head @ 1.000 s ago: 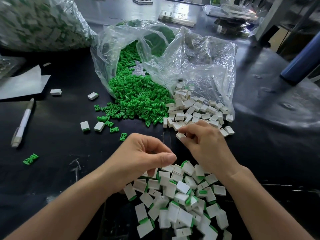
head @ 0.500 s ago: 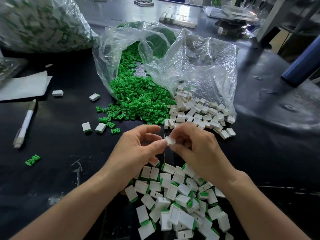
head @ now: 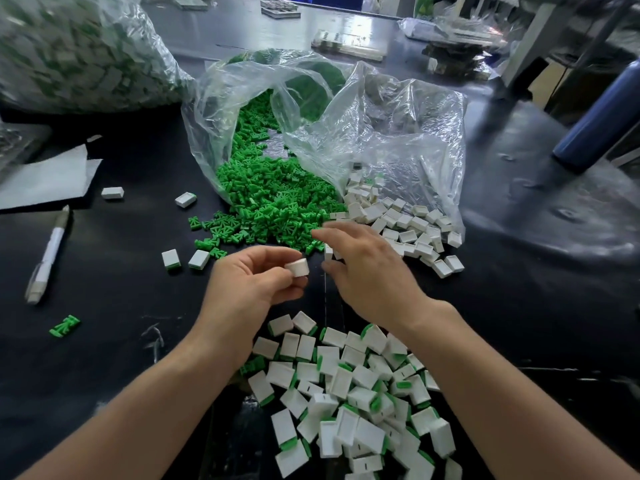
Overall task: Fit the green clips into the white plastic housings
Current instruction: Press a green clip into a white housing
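— Where is the white housing (head: 298,267)?
— The left hand (head: 252,289) pinches it between thumb and forefinger, above the black tabletop (head: 104,271)
— And the right hand (head: 367,268)?
— Fingers loosely spread, holding nothing, at the edge of the green clips (head: 270,202) spilling from their bag (head: 214,116)

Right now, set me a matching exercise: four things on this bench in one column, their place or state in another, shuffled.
1 left hand
2 right hand
3 pen
4 finished pieces

A open, over the green clips
B lying far left on the table
C pinches a white housing
D heaped nearest the camera

Pairs: 1-C, 2-A, 3-B, 4-D
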`<state>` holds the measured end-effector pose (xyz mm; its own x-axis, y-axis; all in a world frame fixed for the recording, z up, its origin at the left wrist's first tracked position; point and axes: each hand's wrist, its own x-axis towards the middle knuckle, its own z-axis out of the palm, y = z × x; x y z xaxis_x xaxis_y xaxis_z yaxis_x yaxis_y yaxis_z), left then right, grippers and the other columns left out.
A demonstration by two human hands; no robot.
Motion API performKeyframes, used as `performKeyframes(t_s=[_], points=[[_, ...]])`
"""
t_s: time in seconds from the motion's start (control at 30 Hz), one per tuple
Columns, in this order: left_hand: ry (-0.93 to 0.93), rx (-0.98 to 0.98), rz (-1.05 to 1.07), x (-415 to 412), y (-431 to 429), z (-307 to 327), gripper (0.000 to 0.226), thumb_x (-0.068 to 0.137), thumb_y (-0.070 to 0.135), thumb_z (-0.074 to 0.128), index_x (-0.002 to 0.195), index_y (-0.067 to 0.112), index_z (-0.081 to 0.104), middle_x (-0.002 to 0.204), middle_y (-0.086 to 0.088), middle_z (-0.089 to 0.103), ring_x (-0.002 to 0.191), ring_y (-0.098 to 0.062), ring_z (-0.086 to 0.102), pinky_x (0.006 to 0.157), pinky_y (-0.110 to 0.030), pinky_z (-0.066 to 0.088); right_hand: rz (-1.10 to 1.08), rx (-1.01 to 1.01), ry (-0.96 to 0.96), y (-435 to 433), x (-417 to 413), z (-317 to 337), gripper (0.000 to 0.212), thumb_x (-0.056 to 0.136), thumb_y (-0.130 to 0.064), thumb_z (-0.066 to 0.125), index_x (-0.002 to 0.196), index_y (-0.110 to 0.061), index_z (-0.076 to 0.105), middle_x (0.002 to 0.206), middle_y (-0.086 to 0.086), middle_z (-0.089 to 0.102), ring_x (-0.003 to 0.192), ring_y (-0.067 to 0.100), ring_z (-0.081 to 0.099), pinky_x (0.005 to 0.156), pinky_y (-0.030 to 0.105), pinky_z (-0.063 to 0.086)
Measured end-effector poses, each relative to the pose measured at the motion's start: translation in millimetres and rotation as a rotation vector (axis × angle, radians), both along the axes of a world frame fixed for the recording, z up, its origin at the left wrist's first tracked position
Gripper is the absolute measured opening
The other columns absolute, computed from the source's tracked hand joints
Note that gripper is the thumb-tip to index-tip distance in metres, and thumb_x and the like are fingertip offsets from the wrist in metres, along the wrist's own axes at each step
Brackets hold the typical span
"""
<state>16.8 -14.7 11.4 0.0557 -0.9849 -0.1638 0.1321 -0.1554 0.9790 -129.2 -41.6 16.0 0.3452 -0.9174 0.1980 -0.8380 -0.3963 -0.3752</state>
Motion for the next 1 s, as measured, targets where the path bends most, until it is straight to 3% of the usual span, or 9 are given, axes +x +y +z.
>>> performKeyframes(t_s=[0.1,0.2,0.3,0.47,0.67,0.87,1.0], points=[[0.012,-0.005,0.014,1.9,-1.2,0.6,0.027,0.082,-0.014,0.052,0.077,0.008,0.067,0.062,0.0,0.069,0.058,-0.01,0.065,0.054,-0.017,0.053,0.011,0.028,0.106,-18.5,9.0,-2.0,0.056,0.093,-0.017,0.049,0.144,-0.023,0.027,0.153,0.001,0.021,0.138,0.02,0.019,0.11,0.03,0.014],[0.011,-0.009,0.024,3.4,-1.3,1.4,0.027,0.082,-0.014,0.052,0.078,0.008,0.067,0.063,0.0,0.069,0.059,-0.01,0.066,0.055,-0.018,0.054,0.02,0.077,0.174,-34.0,13.5,-5.2,0.061,0.093,-0.017,0.051,0.146,-0.026,0.022,0.155,0.002,0.015,0.141,0.02,0.014,0.112,0.033,0.013],[0.012,-0.011,0.038,4.4,-2.1,2.3,0.027,0.083,-0.013,0.051,0.077,0.009,0.066,0.062,0.001,0.069,0.059,-0.01,0.066,0.055,-0.017,0.054,0.073,0.065,0.204,-36.8,10.0,-8.3,0.052,0.091,-0.014,0.053,0.14,-0.024,0.037,0.147,0.003,0.032,0.137,0.02,0.022,0.109,0.033,0.018],[0.035,-0.009,0.033,4.2,-2.9,3.9,0.028,0.084,-0.014,0.05,0.076,0.009,0.065,0.061,0.001,0.069,0.057,-0.009,0.066,0.055,-0.017,0.054,0.149,-0.008,0.136,-26.8,-6.7,-11.0,0.025,0.086,-0.006,0.059,0.108,-0.014,0.066,0.12,0.004,0.057,0.114,0.023,0.045,0.097,0.035,0.032],[0.057,-0.01,-0.01,3.7,-0.2,2.7,0.025,0.082,-0.014,0.053,0.078,0.007,0.065,0.063,0.001,0.07,0.06,-0.012,0.068,0.055,-0.017,0.054,0.09,-0.074,-0.009,-19.2,-17.8,-13.2,0.007,0.081,-0.003,0.063,0.086,-0.003,0.069,0.105,0.01,0.065,0.101,0.029,0.057,0.09,0.031,0.035],[0.053,-0.002,-0.035,0.6,-1.6,1.4,0.024,0.082,-0.014,0.054,0.077,0.007,0.064,0.063,0.002,0.069,0.061,-0.013,0.068,0.055,-0.018,0.054,-0.026,-0.118,-0.097,-14.2,-9.5,-10.8,0.02,0.083,-0.016,0.065,0.102,-0.011,0.069,0.107,0.008,0.061,0.108,0.027,0.05,0.094,0.036,0.033],[0.087,0.008,-0.035,2.3,0.7,2.3,0.022,0.08,-0.015,0.055,0.076,0.005,0.063,0.063,-0.001,0.068,0.061,-0.015,0.068,0.056,-0.02,0.055,0.059,-0.109,0.099,-14.0,1.9,-12.7,0.028,0.087,-0.026,0.06,0.114,-0.02,0.064,0.112,0.004,0.054,0.113,0.021,0.041,0.092,0.03,0.025]])
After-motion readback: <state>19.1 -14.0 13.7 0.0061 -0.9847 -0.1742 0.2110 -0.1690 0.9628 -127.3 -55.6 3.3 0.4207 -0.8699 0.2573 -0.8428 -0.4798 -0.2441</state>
